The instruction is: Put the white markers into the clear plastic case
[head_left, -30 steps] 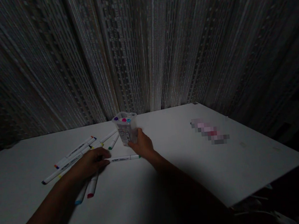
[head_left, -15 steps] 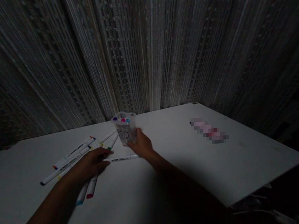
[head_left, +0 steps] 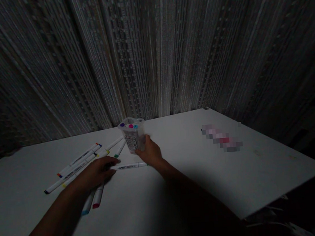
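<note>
A clear plastic marker box [head_left: 131, 140] with a printed label stands on the white table, slightly tilted. Purple, pink and light-blue marker ends show inside it. My right hand [head_left: 150, 151] is wrapped round its right side and lower part. My left hand [head_left: 97, 170] has thumb and fingers closed round the left end of a white marker [head_left: 131, 166], which lies crosswise in front of the box. Beneath and beside that hand are more markers, among them a red-capped marker [head_left: 98, 196], a light-blue-capped marker [head_left: 88, 203] and a green-tipped marker [head_left: 120, 149].
To the left, several white markers [head_left: 79, 158] lie side by side on the table [head_left: 175, 138]. Farther right lies a blurred pink and red item [head_left: 221, 138]. A striped curtain [head_left: 152, 53] hangs behind the table. Past the right front edge it is dark, with some pale clutter.
The view has shifted very slightly. Both hands, the box and the markers keep practically the same places relative to one another.
</note>
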A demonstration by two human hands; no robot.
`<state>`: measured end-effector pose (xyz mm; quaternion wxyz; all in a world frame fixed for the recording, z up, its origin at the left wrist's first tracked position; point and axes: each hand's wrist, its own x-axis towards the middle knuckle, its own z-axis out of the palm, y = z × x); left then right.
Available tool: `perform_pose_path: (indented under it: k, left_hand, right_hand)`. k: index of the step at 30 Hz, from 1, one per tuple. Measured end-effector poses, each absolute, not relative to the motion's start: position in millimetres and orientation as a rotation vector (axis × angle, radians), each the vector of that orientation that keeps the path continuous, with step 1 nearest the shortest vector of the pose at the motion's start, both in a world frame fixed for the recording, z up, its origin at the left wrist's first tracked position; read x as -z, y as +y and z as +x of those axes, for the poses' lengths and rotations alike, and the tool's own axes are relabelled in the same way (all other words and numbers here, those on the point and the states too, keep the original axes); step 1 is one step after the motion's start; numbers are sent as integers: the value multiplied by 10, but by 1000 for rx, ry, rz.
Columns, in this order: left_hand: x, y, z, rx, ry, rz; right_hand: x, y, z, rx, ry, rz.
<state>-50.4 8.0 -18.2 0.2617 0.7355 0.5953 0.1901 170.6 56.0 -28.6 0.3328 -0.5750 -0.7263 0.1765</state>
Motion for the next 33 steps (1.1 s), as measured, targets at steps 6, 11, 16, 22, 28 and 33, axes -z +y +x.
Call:
perform_pose_path:
  k: [6,11,16,22,28,33]
  left_hand:
    - [130,52,-451,-494,1644,2005]
    - [90,28,-444,-510,1621,2025]
    - [86,14,-465,-547,1615,2026]
    - [131,42,-529,-627,1647,2103]
    - [95,55,-550,-621,1770,2093]
    - [86,49,-556,-584,1775,2105]
  right_hand:
    - [239,543,1697,-526,-1880,-1498]
    - [240,557,1685,-515,-1883,-1510]
    - [215,543,1673,-534,-1891,-1507]
    - [195,532,1674,-536,-1902,-1517]
    - [204,545,1683,-545,-1897,-1510]
    - [192,532,1684,-536,-1908,-1527]
